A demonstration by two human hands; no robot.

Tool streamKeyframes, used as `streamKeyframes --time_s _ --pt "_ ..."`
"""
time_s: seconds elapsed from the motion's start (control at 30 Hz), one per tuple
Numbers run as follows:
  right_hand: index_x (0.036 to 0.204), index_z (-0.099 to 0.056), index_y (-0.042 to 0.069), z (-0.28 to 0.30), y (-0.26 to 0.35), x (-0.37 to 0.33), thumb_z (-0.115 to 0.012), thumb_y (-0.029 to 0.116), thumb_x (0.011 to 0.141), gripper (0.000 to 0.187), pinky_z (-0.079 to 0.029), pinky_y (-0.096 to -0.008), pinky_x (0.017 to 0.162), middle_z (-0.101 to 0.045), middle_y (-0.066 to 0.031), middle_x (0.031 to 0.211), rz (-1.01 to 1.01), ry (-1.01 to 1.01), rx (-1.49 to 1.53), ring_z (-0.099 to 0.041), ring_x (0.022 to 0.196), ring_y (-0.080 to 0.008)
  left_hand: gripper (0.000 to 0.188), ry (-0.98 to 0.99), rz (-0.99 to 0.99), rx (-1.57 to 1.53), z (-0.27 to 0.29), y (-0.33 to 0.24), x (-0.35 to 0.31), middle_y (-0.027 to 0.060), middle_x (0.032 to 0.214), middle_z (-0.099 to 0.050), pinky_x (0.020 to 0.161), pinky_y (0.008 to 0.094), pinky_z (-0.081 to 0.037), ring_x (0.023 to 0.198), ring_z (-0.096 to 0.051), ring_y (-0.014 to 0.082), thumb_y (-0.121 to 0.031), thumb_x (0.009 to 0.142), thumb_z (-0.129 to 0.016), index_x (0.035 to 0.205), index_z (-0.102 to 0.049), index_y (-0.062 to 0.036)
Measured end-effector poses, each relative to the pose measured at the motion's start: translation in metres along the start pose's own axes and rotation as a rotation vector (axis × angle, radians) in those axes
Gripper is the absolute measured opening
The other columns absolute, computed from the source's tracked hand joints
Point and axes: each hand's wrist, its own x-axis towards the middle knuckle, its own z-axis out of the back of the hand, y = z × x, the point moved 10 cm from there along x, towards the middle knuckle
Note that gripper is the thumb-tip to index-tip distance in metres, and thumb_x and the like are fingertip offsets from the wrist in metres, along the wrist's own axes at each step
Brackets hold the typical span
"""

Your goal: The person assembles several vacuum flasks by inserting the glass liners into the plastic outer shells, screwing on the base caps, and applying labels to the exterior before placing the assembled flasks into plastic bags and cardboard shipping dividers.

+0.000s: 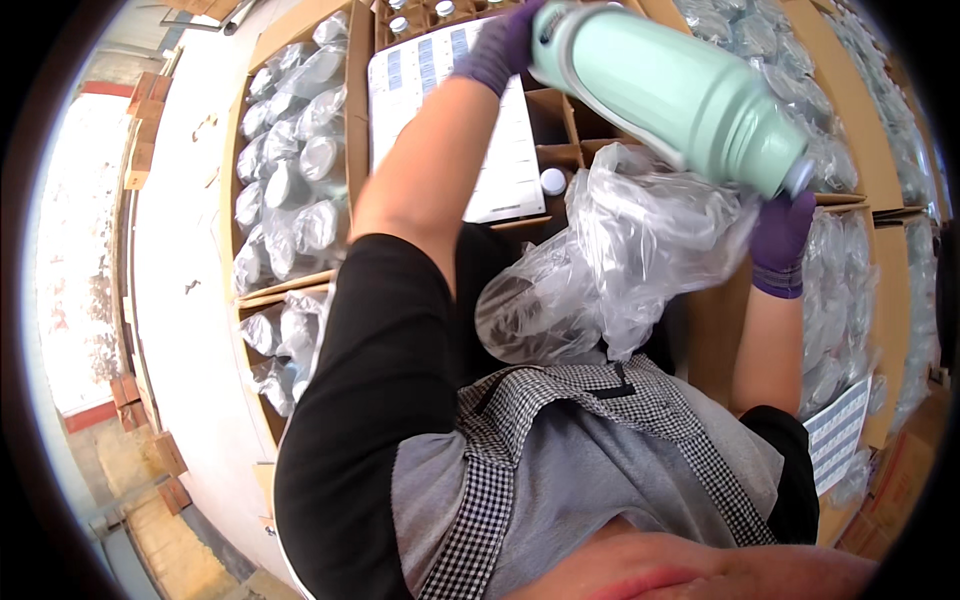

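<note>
The left hand [500, 50], in a purple glove, is clamped around the capped end of a mint-green bottle [680, 95] at the top centre of the frame. The right hand [780, 240], also gloved in purple, sits at the bottle's other end in the right middle of the frame, its fingers closed on the clear plastic bag [620, 260] bunched just beneath the bottle. The bottle lies tilted, running from the top centre down toward the right, held up between the two hands, with its lower end touching the bag's crumpled mouth. The bag hangs down toward the centre of the frame, over the person's grey-and-checked clothing.

Behind the hands, an open cardboard box with dividers [560, 120] holds a white printed sheet [440, 110] and small white caps. At the upper left, another cardboard box [290, 160] is packed with bagged items in clear plastic, and more such bagged items fill the cartons [860, 120] along the right edge. A pale tabletop [180, 250] runs down the left side.
</note>
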Motion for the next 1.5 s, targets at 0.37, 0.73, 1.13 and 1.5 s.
streamKeyframes --time_s 0.37,0.73,1.13,1.5 --pt "0.151 -0.033 0.001 -0.074 0.038 0.082 -0.085 0.032 0.08 0.094 -0.047 -0.0412 0.104 -0.053 -0.0176 0.141 0.292 0.112 -1.418 -0.057 0.124 -0.0284 0.072 0.512 0.38 -0.11 -0.177 -0.05 -0.018 0.0101 0.13 -0.063 0.095 0.0379 -0.054 0.117 -0.064 0.0255 -0.032 0.08 -0.078 0.144 -0.046 -0.0162" --pt "0.158 -0.026 0.009 -0.047 0.035 0.099 -0.088 0.036 0.075 0.107 -0.045 -0.0404 0.108 -0.047 -0.0188 0.149 0.082 0.108 -1.412 -0.048 0.137 -0.0281 0.047 0.328 0.725 -1.533 -0.112 -0.11 -0.006 0.0116 0.135 -0.062 0.107 0.0392 -0.048 0.119 -0.062 0.0282 -0.027 0.1 -0.058 0.143 -0.05 -0.0102" --pt "0.156 -0.028 0.001 -0.02 0.068 0.057 -0.073 0.009 0.09 0.08 -0.043 -0.0365 0.108 -0.048 -0.0146 0.147 0.195 -0.098 -0.964 -0.049 0.132 -0.0214 0.04 0.051 0.397 -0.833 -0.045 -0.02 -0.021 0.0115 0.119 -0.069 0.093 0.0345 -0.055 0.107 -0.066 0.0218 -0.015 0.095 -0.064 0.134 -0.06 -0.008" --pt "0.139 -0.056 0.006 -0.085 -0.028 -0.107 -0.078 0.03 0.082 0.065 -0.028 -0.0472 0.118 -0.048 -0.017 0.147 -0.09 0.721 -1.646 -0.041 0.139 -0.0377 0.043 -0.771 0.931 -0.746 0.272 0.047 -0.228 0.0113 0.109 -0.071 0.088 0.0301 -0.053 0.098 -0.065 0.0196 -0.022 0.093 -0.072 0.131 -0.063 -0.005"
